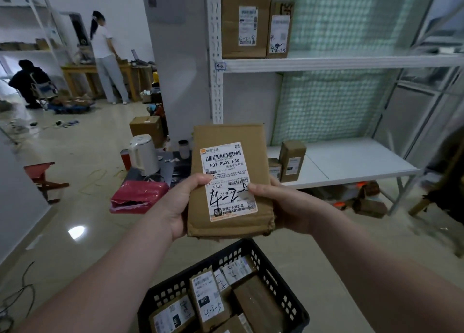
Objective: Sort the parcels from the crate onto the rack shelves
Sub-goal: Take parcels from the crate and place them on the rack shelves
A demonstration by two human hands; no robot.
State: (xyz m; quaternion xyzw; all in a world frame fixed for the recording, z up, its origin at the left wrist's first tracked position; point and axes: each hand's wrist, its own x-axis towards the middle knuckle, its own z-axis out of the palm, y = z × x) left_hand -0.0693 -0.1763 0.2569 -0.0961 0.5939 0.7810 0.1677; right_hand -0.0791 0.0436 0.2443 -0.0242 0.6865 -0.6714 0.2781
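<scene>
Before white metal rack, both hands grip flat cardboard parcel.

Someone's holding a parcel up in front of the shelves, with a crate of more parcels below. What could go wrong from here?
1. The thumb of the right hand covers the end of the handwritten code on the label, so the parcel could be misread and shelved wrongly.
2. The shelf tagged 4-2 already holds two boxes at its left end; pushing the parcel in beside them might tip one.
</scene>
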